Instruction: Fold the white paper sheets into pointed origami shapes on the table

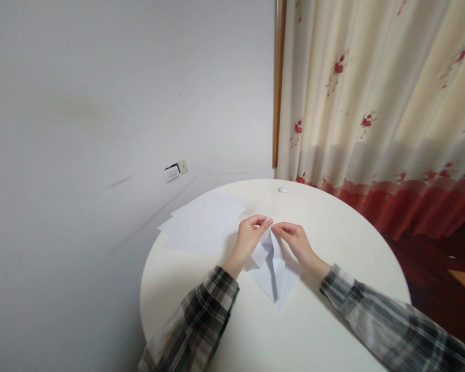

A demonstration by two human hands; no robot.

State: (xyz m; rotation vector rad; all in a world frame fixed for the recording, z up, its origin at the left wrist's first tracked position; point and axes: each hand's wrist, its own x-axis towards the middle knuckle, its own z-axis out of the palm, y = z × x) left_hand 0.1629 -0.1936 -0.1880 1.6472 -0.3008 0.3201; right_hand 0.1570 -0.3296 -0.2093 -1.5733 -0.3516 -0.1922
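Observation:
A folded sheet of white paper (278,276) is held up over the round table, its pointed lower end toward me and creases running down its middle. My left hand (253,230) pinches its upper edge between thumb and fingers. Close beside it, my right hand (293,237) pinches the same paper near the top, thumb and forefinger pressed together. The two sets of fingertips are almost touching. A loose flap of the paper hangs below my left hand. Part of the upper fold is hidden behind my fingers.
Several loose white sheets (205,222) lie overlapping on the left of the white round table (349,248). A small crumpled paper piece (284,189) sits near the far edge. Behind are a wall with a socket (171,173) and a flowered curtain (364,93).

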